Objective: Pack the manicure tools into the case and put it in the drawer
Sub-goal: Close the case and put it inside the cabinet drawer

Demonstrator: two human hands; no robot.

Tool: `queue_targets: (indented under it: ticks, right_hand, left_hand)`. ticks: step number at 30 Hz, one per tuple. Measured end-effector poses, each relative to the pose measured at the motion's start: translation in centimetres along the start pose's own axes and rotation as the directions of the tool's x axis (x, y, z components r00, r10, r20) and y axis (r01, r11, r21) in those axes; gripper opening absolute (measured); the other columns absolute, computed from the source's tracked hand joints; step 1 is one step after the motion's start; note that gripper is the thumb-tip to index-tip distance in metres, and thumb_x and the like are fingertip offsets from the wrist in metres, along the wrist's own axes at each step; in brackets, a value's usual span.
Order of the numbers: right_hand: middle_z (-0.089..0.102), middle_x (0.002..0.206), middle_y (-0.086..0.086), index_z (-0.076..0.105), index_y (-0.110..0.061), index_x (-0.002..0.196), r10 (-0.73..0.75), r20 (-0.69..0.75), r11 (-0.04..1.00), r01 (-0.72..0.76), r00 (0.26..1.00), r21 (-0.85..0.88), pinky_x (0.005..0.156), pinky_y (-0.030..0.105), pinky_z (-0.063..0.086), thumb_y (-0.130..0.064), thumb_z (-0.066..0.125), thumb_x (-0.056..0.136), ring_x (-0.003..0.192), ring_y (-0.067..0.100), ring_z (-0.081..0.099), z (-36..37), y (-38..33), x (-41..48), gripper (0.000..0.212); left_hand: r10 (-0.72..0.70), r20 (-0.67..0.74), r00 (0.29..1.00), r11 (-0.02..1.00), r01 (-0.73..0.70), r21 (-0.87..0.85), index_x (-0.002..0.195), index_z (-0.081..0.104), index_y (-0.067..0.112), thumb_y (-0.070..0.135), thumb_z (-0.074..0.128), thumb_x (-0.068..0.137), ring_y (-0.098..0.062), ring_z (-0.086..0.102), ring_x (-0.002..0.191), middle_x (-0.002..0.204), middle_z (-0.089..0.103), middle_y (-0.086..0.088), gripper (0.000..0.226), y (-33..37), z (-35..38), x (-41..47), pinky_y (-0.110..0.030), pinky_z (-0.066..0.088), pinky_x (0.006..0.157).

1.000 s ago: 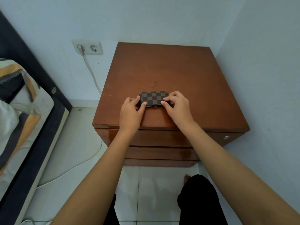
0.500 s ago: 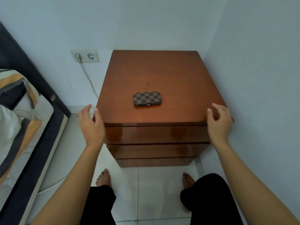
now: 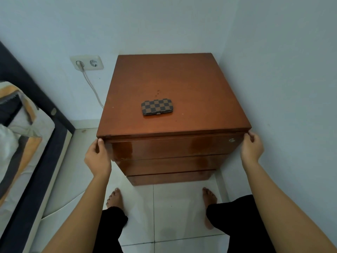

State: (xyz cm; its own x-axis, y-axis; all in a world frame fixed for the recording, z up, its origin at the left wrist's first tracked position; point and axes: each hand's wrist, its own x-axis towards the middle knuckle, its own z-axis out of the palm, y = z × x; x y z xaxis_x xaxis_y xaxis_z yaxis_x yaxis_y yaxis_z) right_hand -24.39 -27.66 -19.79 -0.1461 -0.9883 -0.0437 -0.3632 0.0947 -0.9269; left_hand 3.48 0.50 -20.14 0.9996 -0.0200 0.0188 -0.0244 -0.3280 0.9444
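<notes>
A small checkered brown case lies closed on top of the wooden nightstand, left of the middle and apart from both hands. My left hand grips the left end of the top drawer, thumb on its upper corner. My right hand grips the right end of the same drawer. The drawer front sits nearly flush, a thin dark gap showing under the top board. No loose tools are in sight.
Two more drawers sit below. A bed with a striped cover runs along the left. A wall socket with a plugged cable is left of the nightstand. The right wall stands close. My bare feet rest on white tiles.
Both hands let go of the case, spread outwards and took hold of the two ends of the top drawer. The case stays where it lay. The camera has pulled back.
</notes>
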Motion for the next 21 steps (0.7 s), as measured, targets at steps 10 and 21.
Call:
queue_targets:
  ticks: [10, 21]
  right_hand:
    - [0.062, 0.114, 0.022, 0.058, 0.002, 0.111, -0.019, 0.003, 1.000, 0.019, 1.000, -0.019, 0.091, 0.035, 0.041, -0.014, 0.046, 0.092, 0.108, 0.036, 0.056, -7.2, 2.4, -6.0, 0.027]
    - [0.061, 0.120, 0.019, 0.058, 0.000, 0.115, -0.013, -0.050, 0.993, 0.019, 0.999, 0.114, 0.085, 0.024, 0.039, -0.015, 0.047, 0.094, 0.110, 0.030, 0.057, -14.5, 7.2, -13.0, 0.028]
  left_hand:
    - [-0.077, -0.018, 0.997, 0.997, 0.077, -0.027, 0.127, 0.057, 0.006, 0.023, 0.052, 0.095, -0.024, 0.055, 0.118, 0.126, 0.061, -0.012, 0.037, -0.9, -6.3, -6.8, -0.036, 0.041, 0.104]
    - [-0.038, -0.116, 0.993, 0.996, 0.029, -0.082, 0.124, 0.056, 0.006, 0.026, 0.044, 0.097, -0.026, 0.055, 0.114, 0.122, 0.060, -0.015, 0.035, -4.3, -11.8, -15.1, -0.036, 0.044, 0.099]
